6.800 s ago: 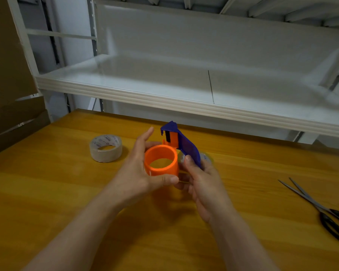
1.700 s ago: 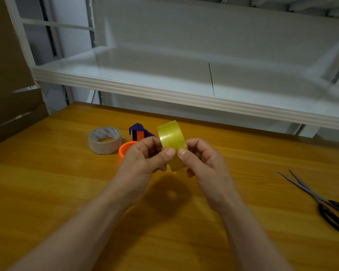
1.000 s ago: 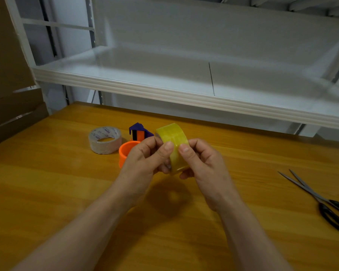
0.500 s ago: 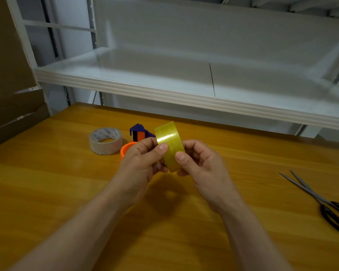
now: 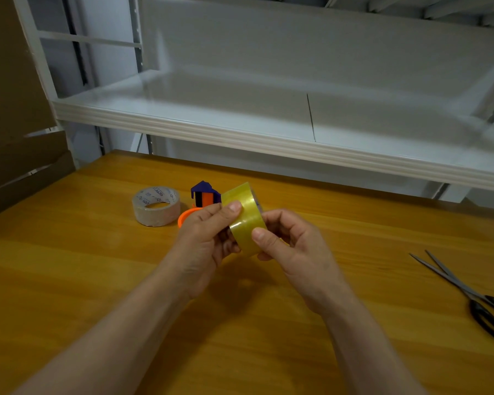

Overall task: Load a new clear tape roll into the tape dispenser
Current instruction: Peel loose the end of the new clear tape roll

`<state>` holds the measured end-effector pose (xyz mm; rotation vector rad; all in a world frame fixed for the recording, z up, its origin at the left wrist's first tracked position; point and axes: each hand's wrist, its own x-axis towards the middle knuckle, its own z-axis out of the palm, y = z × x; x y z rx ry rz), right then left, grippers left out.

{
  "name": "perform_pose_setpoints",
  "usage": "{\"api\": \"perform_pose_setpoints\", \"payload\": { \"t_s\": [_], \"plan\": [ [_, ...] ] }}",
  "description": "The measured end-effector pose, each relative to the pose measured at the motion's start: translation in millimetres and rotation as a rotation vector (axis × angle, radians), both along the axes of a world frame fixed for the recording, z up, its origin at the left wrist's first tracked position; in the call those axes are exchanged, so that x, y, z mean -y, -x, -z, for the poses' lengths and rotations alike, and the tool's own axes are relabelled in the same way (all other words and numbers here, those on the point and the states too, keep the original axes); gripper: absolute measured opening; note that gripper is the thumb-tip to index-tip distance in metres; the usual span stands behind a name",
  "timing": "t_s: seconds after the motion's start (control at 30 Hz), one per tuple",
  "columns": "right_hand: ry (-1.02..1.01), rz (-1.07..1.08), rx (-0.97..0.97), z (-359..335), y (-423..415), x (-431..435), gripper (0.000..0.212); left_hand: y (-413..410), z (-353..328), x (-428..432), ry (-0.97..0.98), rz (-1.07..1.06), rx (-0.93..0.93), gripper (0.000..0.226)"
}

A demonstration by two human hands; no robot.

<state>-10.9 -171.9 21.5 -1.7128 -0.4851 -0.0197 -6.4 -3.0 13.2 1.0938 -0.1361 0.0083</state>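
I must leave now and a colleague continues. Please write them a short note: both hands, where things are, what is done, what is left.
Left hand: grips the clear tape roll, thumb on its outer face.
Right hand: grips the same roll from the other side.
Tape dispenser: on the table behind the left hand, partly hidden; the visible part of its orange hub is bare.
Done: new roll is in hand.
To do: probably find the tape end, put the roll on the hub, thread the tape.

Packing or storeroom workspace, wooden worktable (image 5: pixel 97 280), white metal shelving (image 5: pixel 240 132), cardboard sheets (image 5: pixel 9 109)
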Motion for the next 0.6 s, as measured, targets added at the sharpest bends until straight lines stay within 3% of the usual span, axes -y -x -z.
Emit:
{"api": "perform_pose_setpoints", "payload": {
  "t_s": [0.17,0.6],
  "plan": [
    [-0.019,-0.006,-0.023,0.0,0.8,-0.4,0.007,-0.3,0.4,-0.7,-0.044,0.012,0.019,0.056],
    [-0.046,0.008,-0.007,-1.0,1.4,-0.3,0.010,0.4,6.0,1.3,-0.157,0.045,0.088,0.044]
  ]
}}
